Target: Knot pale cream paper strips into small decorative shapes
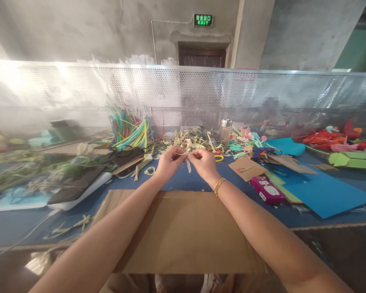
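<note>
My left hand (168, 162) and my right hand (203, 161) meet above the blue table (183, 183), both pinched on a thin pale strip (188, 163) that hangs down between them. A gold bracelet (218, 185) sits on my right wrist. Just beyond my fingers lies a heap of pale folded strip pieces (190, 141). A brown cardboard sheet (183, 228) lies under my forearms.
Colourful straws (129, 130) stand at the back left by a perforated metal screen (183, 93). A jar (225, 129), pastel paper flowers (247, 142), a pink box (267, 190), blue paper (323, 191), red and green paper shapes (344, 146) lie right. A tablet (79, 185) lies left.
</note>
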### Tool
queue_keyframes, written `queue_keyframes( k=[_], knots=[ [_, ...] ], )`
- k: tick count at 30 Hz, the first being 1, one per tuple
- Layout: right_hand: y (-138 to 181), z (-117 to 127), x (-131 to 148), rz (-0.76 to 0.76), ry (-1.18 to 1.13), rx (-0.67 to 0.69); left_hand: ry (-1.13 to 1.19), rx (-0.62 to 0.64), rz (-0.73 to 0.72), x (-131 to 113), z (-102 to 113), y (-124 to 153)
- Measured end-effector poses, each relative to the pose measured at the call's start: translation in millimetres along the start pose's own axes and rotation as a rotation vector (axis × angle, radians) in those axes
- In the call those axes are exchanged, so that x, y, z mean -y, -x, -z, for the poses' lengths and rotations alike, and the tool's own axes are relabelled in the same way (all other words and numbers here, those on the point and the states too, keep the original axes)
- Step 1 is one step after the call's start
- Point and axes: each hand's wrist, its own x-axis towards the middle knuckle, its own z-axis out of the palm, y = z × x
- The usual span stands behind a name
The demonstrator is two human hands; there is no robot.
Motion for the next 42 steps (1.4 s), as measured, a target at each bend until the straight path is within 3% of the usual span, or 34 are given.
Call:
queue_keyframes(
  k=[7,11,21,29,34,42],
  knots=[
    [5,3,5,0.380,0.290,-0.038,0.192,-0.049,0.097,0,3,-2],
    [6,7,9,0.448,0.435,-0.053,0.184,-0.052,0.102,-3,2,-2],
    [5,9,13,0.419,0.526,-0.114,0.118,-0.015,0.052,-2,0,0],
    [4,8,11,0.379,0.551,-0.123,-0.077,0.014,-0.064,1,1,1],
    [3,8,8,0.324,0.404,-0.095,-0.115,0.052,-0.107,2,2,2],
    [2,3,5,0.234,0.097,-0.032,0.017,-0.025,-0.006,3,3,-1]
  ],
)
